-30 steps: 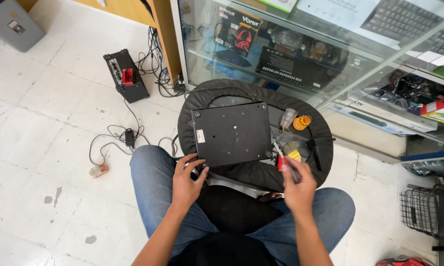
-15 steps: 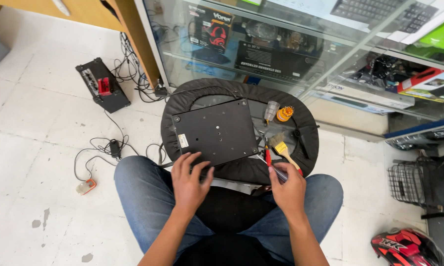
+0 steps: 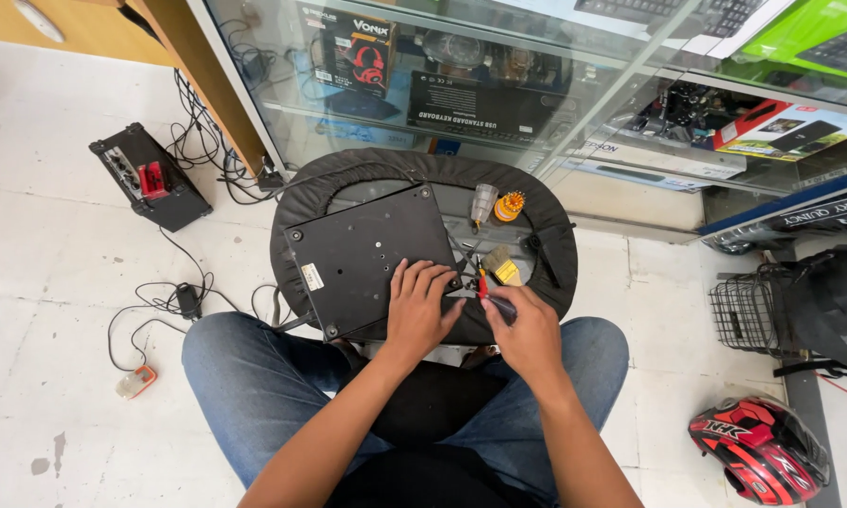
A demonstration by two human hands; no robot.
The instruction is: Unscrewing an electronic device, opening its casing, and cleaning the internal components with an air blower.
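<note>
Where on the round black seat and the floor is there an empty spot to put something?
On the round seat, the strip behind the black panel is bare. Its right side is crowded: brush, orange bit holder, clear cap. White floor is free between the black box, the cable and the helmet.

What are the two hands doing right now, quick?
Left hand: open, fingers spread flat on the black laptop base.
Right hand: closed around a red-handled screwdriver.
</note>
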